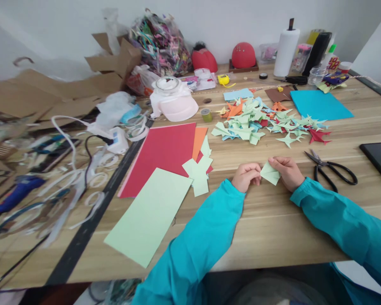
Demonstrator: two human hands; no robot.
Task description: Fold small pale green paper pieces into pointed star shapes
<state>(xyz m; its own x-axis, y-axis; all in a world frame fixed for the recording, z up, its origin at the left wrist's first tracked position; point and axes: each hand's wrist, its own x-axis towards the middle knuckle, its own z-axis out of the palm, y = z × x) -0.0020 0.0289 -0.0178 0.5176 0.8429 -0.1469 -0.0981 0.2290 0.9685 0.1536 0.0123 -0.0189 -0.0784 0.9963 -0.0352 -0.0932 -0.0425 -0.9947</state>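
Observation:
My left hand (246,176) and my right hand (287,171), both in teal sleeves, pinch a small folded piece of pale green paper (269,173) between them just above the wooden table (273,220). Both hands have their fingers closed on the paper. A pile of folded paper shapes (260,120) in green, blue, orange and red lies farther back. Small pale green squares (198,171) lie to the left of my left hand.
Black scissors (332,169) lie right of my right hand, a black phone (379,159) at the right edge. Large pale green (149,216), red (161,156) and blue (319,105) sheets lie on the table. Cardboard, tape rolls, a paper towel roll (285,51) and clutter crowd the back and left.

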